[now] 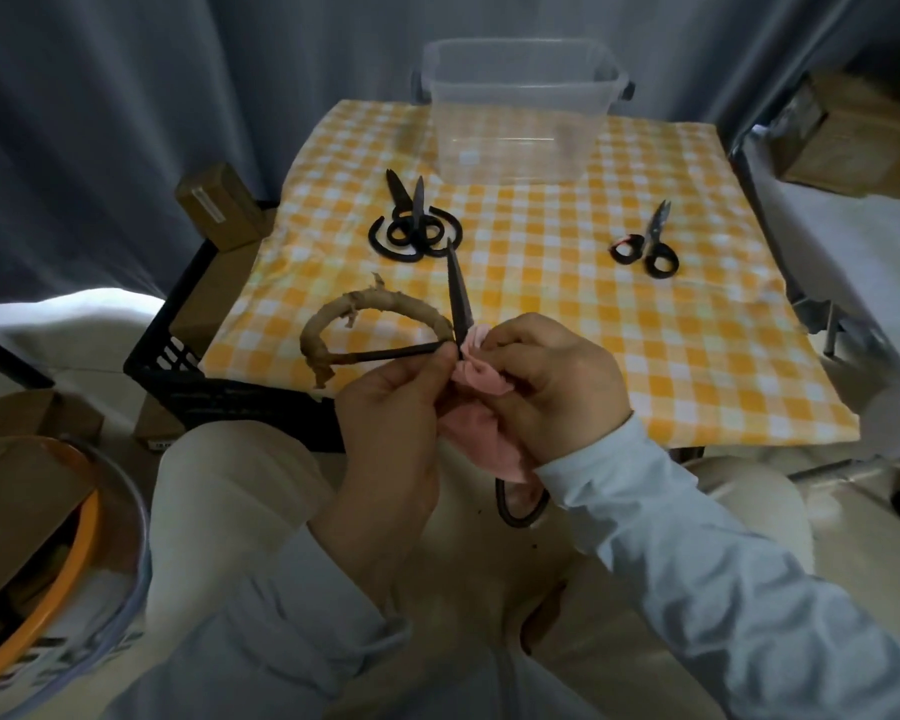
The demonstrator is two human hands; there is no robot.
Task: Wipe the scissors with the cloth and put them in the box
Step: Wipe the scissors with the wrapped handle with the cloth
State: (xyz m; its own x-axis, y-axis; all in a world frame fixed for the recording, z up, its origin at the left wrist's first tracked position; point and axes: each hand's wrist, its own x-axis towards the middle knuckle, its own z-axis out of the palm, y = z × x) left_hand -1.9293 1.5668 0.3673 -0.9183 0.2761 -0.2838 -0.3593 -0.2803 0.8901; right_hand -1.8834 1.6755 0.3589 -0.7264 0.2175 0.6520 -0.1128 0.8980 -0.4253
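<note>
Clear box (515, 122) at far edge of checked table (541, 304), upright, open-topped, walls see-through. Black crate (230, 392) left of table, packed with brown cartons (214, 205); top carton bears a white label, print too blurred to read. Orange-rimmed tub (81, 532) at lower left holds cardboard.

Left hand (391, 407) pinches big scissors (458, 293) near the pivot; blades spread, one pointing up, one loop wrapped in tan strips. Right hand (552, 376) clamps pink cloth (476, 374) at the blade base. Held over near table edge, well apart from box.

Two black pairs (414, 226) overlapped near box front; small pair (645, 246) off to the right.
</note>
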